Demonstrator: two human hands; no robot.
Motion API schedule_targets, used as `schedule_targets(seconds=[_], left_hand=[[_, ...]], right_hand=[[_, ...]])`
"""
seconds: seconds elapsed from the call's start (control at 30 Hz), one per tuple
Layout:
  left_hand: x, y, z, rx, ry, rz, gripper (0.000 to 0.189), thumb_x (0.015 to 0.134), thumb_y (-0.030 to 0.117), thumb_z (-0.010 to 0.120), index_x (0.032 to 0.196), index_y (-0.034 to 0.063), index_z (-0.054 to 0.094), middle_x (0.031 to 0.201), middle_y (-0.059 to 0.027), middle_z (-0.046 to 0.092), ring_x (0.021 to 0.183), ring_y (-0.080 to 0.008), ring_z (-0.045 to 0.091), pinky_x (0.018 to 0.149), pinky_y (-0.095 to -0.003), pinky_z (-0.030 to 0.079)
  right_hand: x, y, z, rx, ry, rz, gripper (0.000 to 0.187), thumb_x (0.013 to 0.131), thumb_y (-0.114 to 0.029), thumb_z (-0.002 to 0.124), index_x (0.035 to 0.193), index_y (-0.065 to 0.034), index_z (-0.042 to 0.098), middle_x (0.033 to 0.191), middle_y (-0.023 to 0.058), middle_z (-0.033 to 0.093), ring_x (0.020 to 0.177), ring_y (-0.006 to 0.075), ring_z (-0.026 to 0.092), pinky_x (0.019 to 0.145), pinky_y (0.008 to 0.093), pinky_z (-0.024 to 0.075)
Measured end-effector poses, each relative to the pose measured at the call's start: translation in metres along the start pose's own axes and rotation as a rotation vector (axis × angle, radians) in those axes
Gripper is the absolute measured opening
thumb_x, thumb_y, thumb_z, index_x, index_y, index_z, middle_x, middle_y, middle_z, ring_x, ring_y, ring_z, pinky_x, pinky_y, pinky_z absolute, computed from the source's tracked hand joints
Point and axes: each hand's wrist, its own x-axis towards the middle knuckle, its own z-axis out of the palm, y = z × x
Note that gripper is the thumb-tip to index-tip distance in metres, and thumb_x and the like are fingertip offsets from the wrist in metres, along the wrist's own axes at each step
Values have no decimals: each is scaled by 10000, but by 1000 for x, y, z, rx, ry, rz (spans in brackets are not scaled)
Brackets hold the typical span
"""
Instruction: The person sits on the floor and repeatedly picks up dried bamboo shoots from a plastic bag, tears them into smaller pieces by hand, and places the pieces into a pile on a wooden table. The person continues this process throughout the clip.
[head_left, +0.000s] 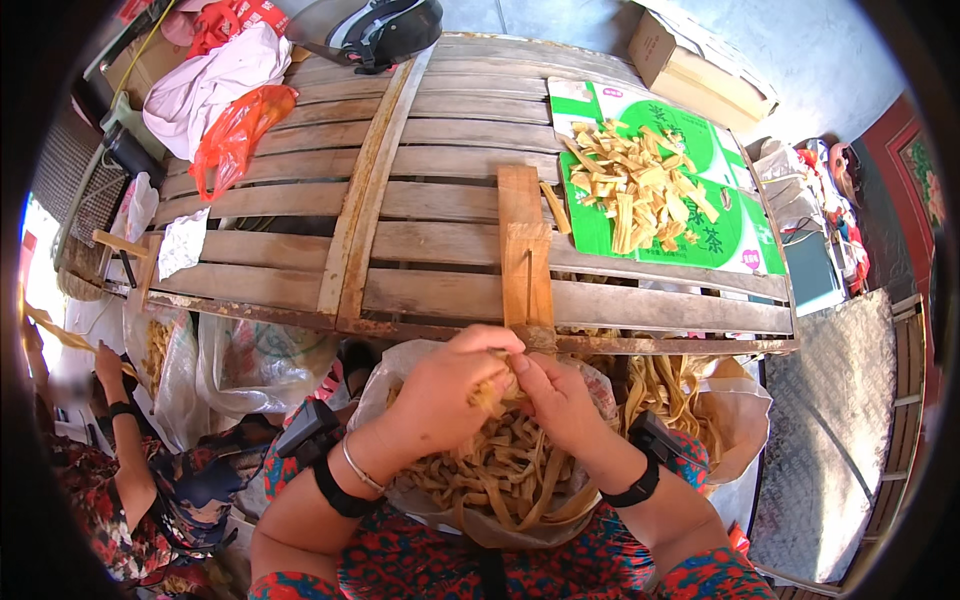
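Note:
My left hand (450, 394) is closed around a small bunch of pale yellow dried strips (491, 394), whose ends stick out below the fingers. Thumb and fingers of my right hand (559, 397) pinch the same bunch from the other side. Both hands meet just in front of the table's edge, close to the lower end of a wooden block (527, 277) with a narrow slit. Beneath them, a whitish plastic sack (382, 367) on my lap holds many tan strips (502, 476). My palms hide part of the bunch.
Cut pieces (637, 184) are heaped on green printed cardboard (600, 244) on the slatted wooden table (457, 199). A second sack (739, 412) of long strips stands right. At left, another person's hand (109, 364) holds a strip. A helmet (375, 34) and red plastic bag (244, 131) lie farther back.

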Motion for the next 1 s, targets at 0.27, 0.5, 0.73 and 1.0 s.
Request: schedule_targets(seconds=[0.27,0.5,0.73,1.0], left_hand=[[-3,17,-9,-930,147,-331,71,851,-4,618,873,-62,652,1083,-105,617,930,-164,598,789,-281,483],[-9,32,-35,-825,197,-228,98,878,21,612,871,-64,661,1054,-119,627,771,-115,579,663,-236,481],[0,6,-21,-711,105,-477,232,882,139,693,1065,1,653,935,-29,650,766,-66,554,678,-212,450],[10,-9,8,-707,197,-641,190,878,135,678,999,-9,650,877,-30,661,801,-75,589,713,-230,480]], right_hand=[[-4,-11,-20,151,-355,-285,450,1008,-388,483,738,-31,529,624,5,489,578,112,462,537,277,393],[-3,-8,-31,440,-347,-102,498,1021,-402,449,640,-83,473,598,-25,434,547,76,364,507,234,319],[5,-13,-28,249,-329,-11,485,1011,-401,480,664,-65,516,615,-25,472,559,63,403,503,232,327],[20,-10,-38,202,88,-26,183,912,-210,683,913,-29,662,705,-6,606,612,63,521,559,219,432]])
